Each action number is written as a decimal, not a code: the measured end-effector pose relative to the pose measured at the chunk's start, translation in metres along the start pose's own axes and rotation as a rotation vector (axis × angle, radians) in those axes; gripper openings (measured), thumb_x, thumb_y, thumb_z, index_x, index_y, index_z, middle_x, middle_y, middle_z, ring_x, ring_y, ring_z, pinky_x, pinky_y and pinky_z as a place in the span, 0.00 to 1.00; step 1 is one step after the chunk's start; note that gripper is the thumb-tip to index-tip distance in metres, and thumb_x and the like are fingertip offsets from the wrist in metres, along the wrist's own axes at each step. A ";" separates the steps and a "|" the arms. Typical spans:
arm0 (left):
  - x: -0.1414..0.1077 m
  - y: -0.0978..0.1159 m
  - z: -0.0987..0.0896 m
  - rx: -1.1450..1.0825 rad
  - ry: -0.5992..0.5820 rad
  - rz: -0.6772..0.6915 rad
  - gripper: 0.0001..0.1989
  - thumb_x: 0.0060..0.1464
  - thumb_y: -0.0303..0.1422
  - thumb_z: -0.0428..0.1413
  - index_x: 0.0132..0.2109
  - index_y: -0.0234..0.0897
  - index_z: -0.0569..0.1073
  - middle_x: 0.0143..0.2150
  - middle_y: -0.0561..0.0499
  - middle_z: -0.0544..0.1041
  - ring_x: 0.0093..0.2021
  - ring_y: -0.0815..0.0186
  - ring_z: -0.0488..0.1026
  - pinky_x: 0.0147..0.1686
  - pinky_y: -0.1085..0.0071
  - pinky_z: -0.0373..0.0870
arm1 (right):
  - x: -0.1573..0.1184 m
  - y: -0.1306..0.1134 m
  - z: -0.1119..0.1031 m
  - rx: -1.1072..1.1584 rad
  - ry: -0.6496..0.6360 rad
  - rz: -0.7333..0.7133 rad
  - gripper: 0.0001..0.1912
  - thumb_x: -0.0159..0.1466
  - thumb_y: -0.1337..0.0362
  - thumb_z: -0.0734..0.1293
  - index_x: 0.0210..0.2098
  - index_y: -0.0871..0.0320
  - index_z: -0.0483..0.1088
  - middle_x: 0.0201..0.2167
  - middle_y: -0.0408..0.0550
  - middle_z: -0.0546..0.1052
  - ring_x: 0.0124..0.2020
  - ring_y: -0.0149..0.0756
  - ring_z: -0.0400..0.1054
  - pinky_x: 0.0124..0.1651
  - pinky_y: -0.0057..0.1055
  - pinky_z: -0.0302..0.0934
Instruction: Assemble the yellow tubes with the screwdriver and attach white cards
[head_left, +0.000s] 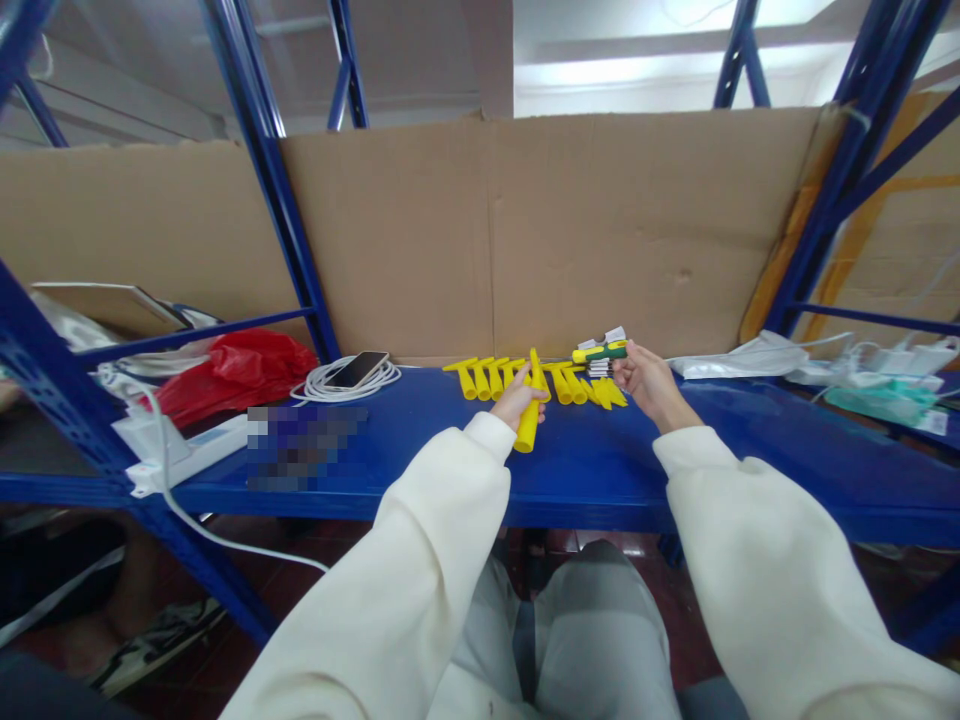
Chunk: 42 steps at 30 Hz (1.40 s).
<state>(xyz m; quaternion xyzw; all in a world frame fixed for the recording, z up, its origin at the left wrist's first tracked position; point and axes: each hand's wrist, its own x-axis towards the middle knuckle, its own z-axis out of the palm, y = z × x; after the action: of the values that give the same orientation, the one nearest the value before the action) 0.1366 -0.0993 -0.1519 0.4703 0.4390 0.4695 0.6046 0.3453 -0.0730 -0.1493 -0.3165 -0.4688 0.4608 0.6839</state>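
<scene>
My left hand is closed around a yellow plastic piece with a tapered tube and a thin crosspiece, held above the blue shelf's front half. In my right hand is a screwdriver with a yellow and green handle, gripped near the handle's end. Its thin shaft points left toward the yellow piece; whether the tip touches it I cannot tell. Behind my left hand lies a row of similar yellow pieces, with more yellow pieces to the right. Smaller flat yellow parts lie below the screwdriver.
A tall cardboard sheet backs the blue shelf. To the left are a phone on a coiled white cable, a red plastic bag and a white power strip. White packaging lies at right.
</scene>
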 end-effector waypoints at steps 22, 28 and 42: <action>0.002 -0.002 -0.001 0.036 -0.018 0.018 0.45 0.53 0.17 0.49 0.74 0.49 0.47 0.26 0.58 0.65 0.19 0.73 0.61 0.22 0.76 0.60 | 0.005 0.004 -0.003 0.025 0.042 0.000 0.21 0.59 0.51 0.74 0.28 0.55 0.61 0.16 0.38 0.71 0.13 0.24 0.60 0.14 0.18 0.54; 0.003 -0.003 -0.002 0.035 -0.027 0.028 0.45 0.52 0.17 0.50 0.74 0.48 0.47 0.26 0.57 0.66 0.19 0.73 0.62 0.22 0.76 0.61 | 0.007 0.003 -0.005 0.093 -0.007 0.005 0.16 0.62 0.57 0.73 0.29 0.55 0.63 0.19 0.40 0.74 0.15 0.24 0.62 0.17 0.19 0.58; 0.003 -0.002 -0.002 0.046 -0.054 0.029 0.46 0.52 0.18 0.52 0.74 0.49 0.46 0.27 0.57 0.67 0.19 0.74 0.61 0.22 0.76 0.62 | 0.005 0.004 -0.005 0.009 0.044 -0.037 0.25 0.55 0.50 0.77 0.27 0.53 0.58 0.13 0.33 0.63 0.11 0.22 0.53 0.13 0.18 0.48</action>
<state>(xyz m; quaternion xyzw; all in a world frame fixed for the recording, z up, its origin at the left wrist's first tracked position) 0.1355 -0.0964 -0.1544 0.5032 0.4263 0.4550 0.5984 0.3493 -0.0670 -0.1530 -0.3147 -0.4574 0.4432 0.7038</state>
